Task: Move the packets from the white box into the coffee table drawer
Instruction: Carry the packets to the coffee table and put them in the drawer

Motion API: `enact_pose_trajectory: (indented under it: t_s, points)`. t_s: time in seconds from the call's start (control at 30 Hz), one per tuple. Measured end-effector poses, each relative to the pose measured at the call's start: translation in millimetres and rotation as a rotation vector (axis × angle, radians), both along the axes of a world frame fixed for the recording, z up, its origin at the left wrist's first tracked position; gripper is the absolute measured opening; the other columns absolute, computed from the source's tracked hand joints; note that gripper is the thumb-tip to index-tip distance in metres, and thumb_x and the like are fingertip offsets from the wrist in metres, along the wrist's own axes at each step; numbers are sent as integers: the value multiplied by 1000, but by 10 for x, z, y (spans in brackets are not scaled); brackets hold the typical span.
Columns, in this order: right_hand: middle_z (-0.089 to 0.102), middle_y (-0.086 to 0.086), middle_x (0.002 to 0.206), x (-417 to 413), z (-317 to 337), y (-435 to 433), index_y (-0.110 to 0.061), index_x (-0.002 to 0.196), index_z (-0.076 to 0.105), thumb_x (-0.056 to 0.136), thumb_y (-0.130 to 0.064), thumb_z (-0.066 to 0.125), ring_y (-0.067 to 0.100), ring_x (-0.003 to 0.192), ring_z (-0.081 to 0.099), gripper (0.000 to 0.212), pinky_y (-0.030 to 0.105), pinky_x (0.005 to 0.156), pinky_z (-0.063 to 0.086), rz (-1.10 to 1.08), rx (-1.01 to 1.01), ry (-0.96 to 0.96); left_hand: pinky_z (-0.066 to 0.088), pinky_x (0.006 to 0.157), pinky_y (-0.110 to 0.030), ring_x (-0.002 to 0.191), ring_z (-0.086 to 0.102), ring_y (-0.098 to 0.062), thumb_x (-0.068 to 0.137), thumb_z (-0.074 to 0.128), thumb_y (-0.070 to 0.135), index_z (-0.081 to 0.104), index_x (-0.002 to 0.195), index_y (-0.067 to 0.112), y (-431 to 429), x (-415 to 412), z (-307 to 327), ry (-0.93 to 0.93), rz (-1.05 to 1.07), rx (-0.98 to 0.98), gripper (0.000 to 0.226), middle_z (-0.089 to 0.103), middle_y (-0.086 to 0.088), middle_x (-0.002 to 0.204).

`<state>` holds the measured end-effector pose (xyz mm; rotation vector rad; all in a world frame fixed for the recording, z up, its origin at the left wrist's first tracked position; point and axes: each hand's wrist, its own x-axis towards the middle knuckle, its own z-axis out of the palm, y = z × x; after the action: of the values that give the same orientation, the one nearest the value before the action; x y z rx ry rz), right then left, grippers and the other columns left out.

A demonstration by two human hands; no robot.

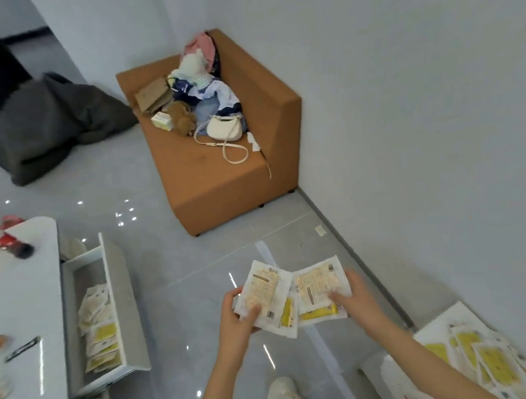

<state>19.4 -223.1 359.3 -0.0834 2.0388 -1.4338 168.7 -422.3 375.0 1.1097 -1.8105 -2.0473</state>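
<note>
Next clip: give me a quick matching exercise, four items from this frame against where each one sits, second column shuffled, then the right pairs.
Items:
1. cream handbag
2. packets in both hands
3. dark blanket
4. white box

Places:
A. on the floor, bottom right
B. on the brown sofa
C. heaped on the floor, upper left
D. held above the floor, right of the open drawer

Pairs: 1-B, 2-D, 3-C, 4-A

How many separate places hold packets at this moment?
4: a bunch held between the left hand and right hand, a row in the open drawer, a pile in the white box, one on the coffee table. Overlaps hide exact packet numbers.
</note>
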Motion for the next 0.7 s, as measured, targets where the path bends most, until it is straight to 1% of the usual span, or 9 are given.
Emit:
enact_pose_trajectory:
  t_s: [0.07, 0.13, 0.23, 0.33, 0.47, 0.57, 0.7]
  points:
    - [61, 2, 116, 64, 41, -483, -24, 121, 44, 88, -4, 63, 12, 97, 65, 44, 26, 72, 57, 56, -11, -3, 59, 65, -33, 87, 72, -19, 88, 65, 7, 49, 112, 21, -343, 232, 5, 4, 96, 12, 32, 65, -6, 109]
    - [60, 1, 117, 112, 61, -932, -28, 121, 42, 88, -3, 63, 15, 99, 64, 46, 28, 75, 57, 81, -34, -3, 59, 65, -32, 89, 71, -21, 88, 65, 8, 48, 109, 26, -647, 415, 16, 18, 178, 17, 33, 64, -4, 110]
    - [60, 0, 115, 161, 117, -1490, -27, 120, 43, 89, -2, 62, 16, 98, 65, 44, 23, 67, 56, 99, -84, -34, 60, 67, -30, 94, 69, -22, 88, 65, 8, 46, 111, 27, -1049, 629, 18, 39, 301, 42, 36, 62, -2, 111]
    - [61, 0, 115, 165, 138, -1912, -25, 122, 44, 89, -4, 63, 19, 100, 66, 43, 25, 64, 57, 132, -108, -86, 60, 70, -33, 97, 68, -22, 87, 66, 8, 45, 120, 24, -1370, 801, -4, 44, 424, 73, 42, 62, -2, 114]
    - [64, 0, 116, 36, 141, -2417, -26, 124, 46, 89, -4, 64, 22, 100, 68, 45, 36, 72, 60, 186, -148, -148, 60, 73, -37, 99, 67, -22, 86, 65, 4, 45, 124, 19, -1702, 900, -35, 90, 578, 115, 45, 62, -3, 115]
    - [65, 3, 117, -156, 132, -2852, -21, 126, 48, 89, -2, 63, 23, 100, 68, 44, 40, 75, 60, 253, -170, -173, 59, 79, -42, 99, 68, -24, 87, 65, 4, 45, 126, 19, -1955, 889, -98, 116, 689, 160, 46, 63, -5, 117]
    - [65, 3, 120, -496, 102, -3440, -22, 132, 45, 88, -4, 65, 25, 102, 68, 51, 48, 83, 58, 340, -185, -192, 60, 74, -37, 101, 67, -25, 87, 64, 3, 44, 129, 18, -2320, 762, -164, 158, 839, 174, 48, 62, -6, 119]
